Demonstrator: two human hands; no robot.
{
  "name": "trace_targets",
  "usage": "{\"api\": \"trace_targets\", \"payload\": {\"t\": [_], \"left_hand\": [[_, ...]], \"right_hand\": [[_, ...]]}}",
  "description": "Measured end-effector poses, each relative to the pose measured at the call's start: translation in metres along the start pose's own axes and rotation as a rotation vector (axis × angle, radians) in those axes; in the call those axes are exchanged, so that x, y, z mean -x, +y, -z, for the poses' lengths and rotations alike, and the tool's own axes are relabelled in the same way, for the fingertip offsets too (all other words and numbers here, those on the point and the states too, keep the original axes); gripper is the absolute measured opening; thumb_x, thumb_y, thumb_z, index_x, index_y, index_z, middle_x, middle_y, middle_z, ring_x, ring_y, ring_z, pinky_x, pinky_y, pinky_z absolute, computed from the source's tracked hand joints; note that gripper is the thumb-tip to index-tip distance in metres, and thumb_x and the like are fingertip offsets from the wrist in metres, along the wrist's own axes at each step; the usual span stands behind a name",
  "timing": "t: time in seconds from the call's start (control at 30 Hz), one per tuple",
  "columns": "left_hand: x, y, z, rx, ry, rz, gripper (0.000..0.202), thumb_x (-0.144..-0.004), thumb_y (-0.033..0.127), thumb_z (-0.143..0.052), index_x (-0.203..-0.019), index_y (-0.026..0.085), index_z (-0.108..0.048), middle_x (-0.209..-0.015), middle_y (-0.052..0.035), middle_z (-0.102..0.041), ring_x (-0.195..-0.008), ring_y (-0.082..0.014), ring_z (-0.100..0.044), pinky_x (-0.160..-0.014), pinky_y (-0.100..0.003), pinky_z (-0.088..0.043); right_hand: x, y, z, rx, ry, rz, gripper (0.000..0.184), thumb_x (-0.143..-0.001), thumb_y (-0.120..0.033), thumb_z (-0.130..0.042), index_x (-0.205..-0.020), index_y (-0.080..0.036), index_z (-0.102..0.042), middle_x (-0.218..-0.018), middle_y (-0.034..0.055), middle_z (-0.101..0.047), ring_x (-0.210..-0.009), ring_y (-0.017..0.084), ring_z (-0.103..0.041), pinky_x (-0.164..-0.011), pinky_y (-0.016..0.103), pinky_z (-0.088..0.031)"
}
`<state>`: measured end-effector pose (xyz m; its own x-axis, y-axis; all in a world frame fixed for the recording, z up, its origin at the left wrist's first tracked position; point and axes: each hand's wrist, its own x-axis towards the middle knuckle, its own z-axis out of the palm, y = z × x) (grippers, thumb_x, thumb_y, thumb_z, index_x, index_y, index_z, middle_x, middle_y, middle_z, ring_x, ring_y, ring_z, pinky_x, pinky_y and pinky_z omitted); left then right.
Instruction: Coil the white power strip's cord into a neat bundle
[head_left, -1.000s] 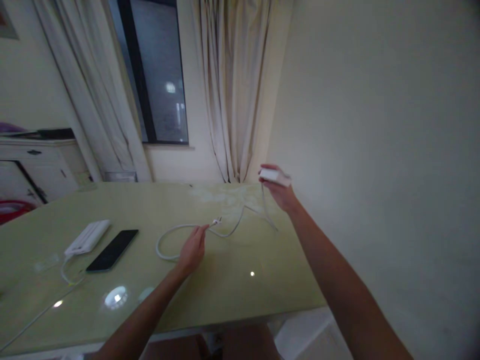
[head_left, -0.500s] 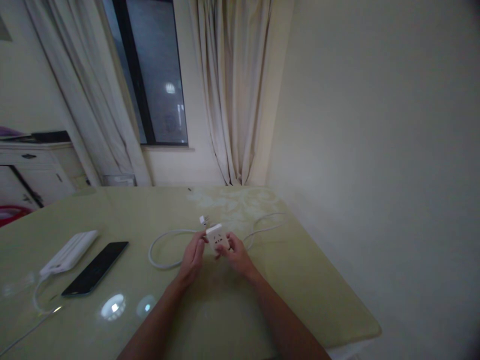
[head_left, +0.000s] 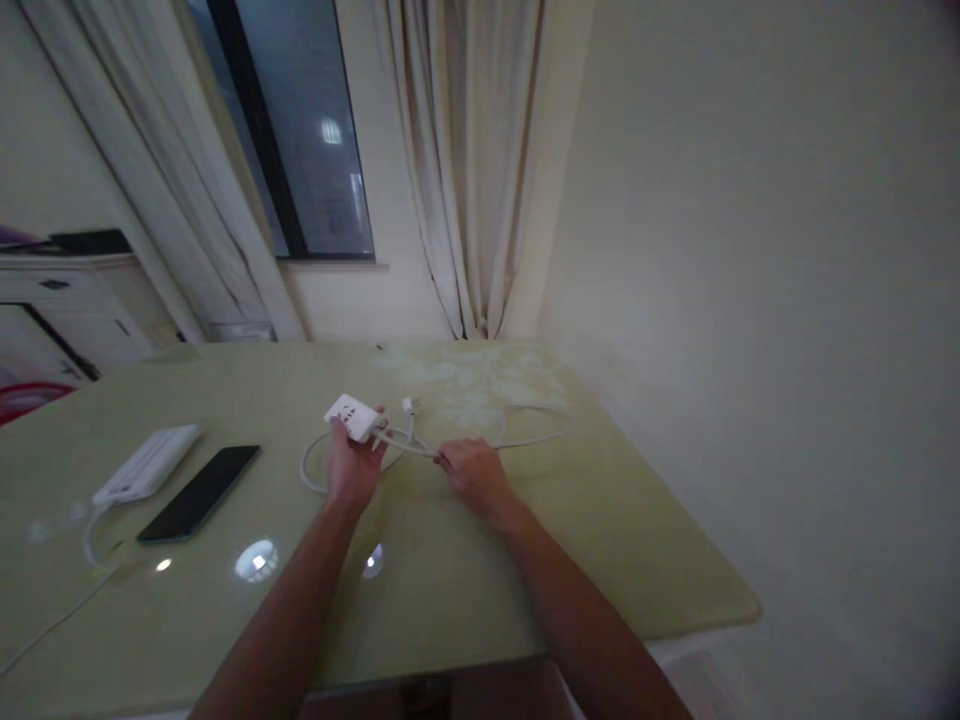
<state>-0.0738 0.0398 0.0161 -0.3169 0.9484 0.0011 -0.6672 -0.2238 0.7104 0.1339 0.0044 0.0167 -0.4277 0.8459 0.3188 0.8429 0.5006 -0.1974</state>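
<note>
Inspector: Position on the table (head_left: 525, 560)?
Assessor: The white cord (head_left: 525, 440) lay looped across it. The socket block (head_left: 351, 413) was held just above, clamped in the left hand (head_left: 351, 470).
Inspector: Right hand (head_left: 472, 472)?
Assessor: Closed, pinching the cord near the block. Gathering appeared under way; further winding would need slack. The plug (head_left: 409, 405) lay just behind.

White socket block (head_left: 353, 417), white cord (head_left: 480, 445) (black phone (head_left: 199, 493)), green floral table (head_left: 480, 600)

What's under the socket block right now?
The left hand grips the socket block from below and covers its underside. Lower down, its cable loops on the table. Whether the block touches the table cannot be seen.
</note>
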Motion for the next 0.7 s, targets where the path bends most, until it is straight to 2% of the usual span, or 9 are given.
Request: {"api": "trace_targets", "payload": {"t": [0.07,0.13,0.23,0.3,0.37,0.47,0.53,0.6,0.7], "left_hand": [[0.01,-0.007,0.001,-0.135,-0.118,0.059,0.039,-0.092,0.052,-0.063,-0.115,0.02,-0.064,-0.115,-0.0089,-0.074,-0.081,-0.0148,-0.07,-0.073,-0.029,-0.058],[0.024,-0.022,-0.001,-0.284,-0.279,0.065,0.048,-0.086,0.046,-0.074,-0.125,0.022,-0.059,-0.118,-0.0087,-0.072,-0.085,-0.0161,-0.069,-0.077,-0.031,-0.058],[0.037,-0.039,-0.006,-0.454,-0.418,0.002,0.062,-0.089,0.051,-0.069,-0.14,0.022,-0.051,-0.097,-0.0052,-0.072,-0.086,-0.0176,-0.067,-0.083,-0.034,-0.055],[0.037,-0.038,-0.007,-0.537,-0.462,-0.047,0.062,-0.09,0.054,-0.066,-0.14,0.019,-0.054,-0.079,-0.0008,-0.066,-0.08,-0.0174,-0.064,-0.083,-0.033,-0.053],[0.029,-0.029,-0.006,-0.6,-0.456,-0.113,0.058,-0.089,0.054,-0.066,-0.134,0.017,-0.06,-0.07,0.0024,-0.058,-0.073,-0.0163,-0.06,-0.078,-0.031,-0.052],[0.015,-0.008,0.0,-0.719,-0.298,-0.289,0.042,-0.091,0.051,-0.063,-0.115,0.018,-0.069,-0.063,0.0039,-0.051,-0.063,-0.0142,-0.052,-0.066,-0.026,-0.047],[0.008,0.002,0.005,-0.821,-0.197,-0.381,0.034,-0.091,0.047,-0.062,-0.109,0.02,-0.07,-0.062,0.0033,-0.054,-0.058,-0.0144,-0.05,-0.06,-0.024,-0.043],[0.006,0.005,0.009,-0.906,-0.158,-0.431,0.037,-0.09,0.043,-0.062,-0.12,0.022,-0.068,-0.071,0.0008,-0.066,-0.058,-0.015,-0.053,-0.059,-0.024,-0.043],[0.009,0.002,0.009,-0.951,-0.193,-0.516,0.048,-0.091,0.04,-0.06,-0.136,0.023,-0.061,-0.109,-0.0074,-0.075,-0.075,-0.0173,-0.062,-0.07,-0.027,-0.048]], "right_hand": [[0.001,-0.005,-0.004,0.0,-0.008,-0.022,0.03,-0.106,-0.039,-0.047,-0.107,-0.022,-0.07,-0.101,0.0088,-0.076,-0.093,0.021,-0.069,-0.083,0.029,-0.045],[0.003,-0.008,-0.007,-0.042,0.003,-0.03,0.032,-0.107,-0.042,-0.044,-0.115,-0.025,-0.07,-0.107,0.0072,-0.076,-0.094,0.02,-0.07,-0.079,0.027,-0.046],[0.005,-0.006,-0.009,-0.089,-0.006,0.006,0.032,-0.107,-0.043,-0.044,-0.12,-0.028,-0.069,-0.113,0.0041,-0.076,-0.095,0.018,-0.071,-0.076,0.024,-0.045],[0.004,-0.002,-0.008,-0.073,-0.034,0.01,0.031,-0.106,-0.045,-0.047,-0.114,-0.027,-0.071,-0.107,0.004,-0.077,-0.093,0.019,-0.071,-0.075,0.024,-0.045],[0.002,0.004,-0.006,-0.031,-0.048,-0.025,0.033,-0.104,-0.048,-0.05,-0.105,-0.024,-0.072,-0.101,0.0057,-0.077,-0.09,0.019,-0.07,-0.074,0.025,-0.044],[0.0,0.012,-0.006,-0.005,-0.02,-0.073,0.041,-0.102,-0.054,-0.05,-0.095,-0.02,-0.072,-0.094,0.0086,-0.075,-0.086,0.02,-0.068,-0.073,0.027,-0.042],[0.0,0.016,-0.008,-0.03,0.018,-0.041,0.044,-0.102,-0.055,-0.048,-0.092,-0.019,-0.071,-0.092,0.0093,-0.074,-0.085,0.02,-0.066,-0.074,0.029,-0.041],[0.0,0.016,-0.011,-0.058,0.057,0.019,0.046,-0.102,-0.056,-0.047,-0.091,-0.018,-0.071,-0.091,0.0092,-0.073,-0.084,0.02,-0.065,-0.074,0.029,-0.04],[0.001,0.015,-0.017,-0.101,0.106,0.084,0.045,-0.102,-0.056,-0.048,-0.09,-0.018,-0.069,-0.088,0.0078,-0.072,-0.082,0.019,-0.063,-0.075,0.029,-0.04]]}}
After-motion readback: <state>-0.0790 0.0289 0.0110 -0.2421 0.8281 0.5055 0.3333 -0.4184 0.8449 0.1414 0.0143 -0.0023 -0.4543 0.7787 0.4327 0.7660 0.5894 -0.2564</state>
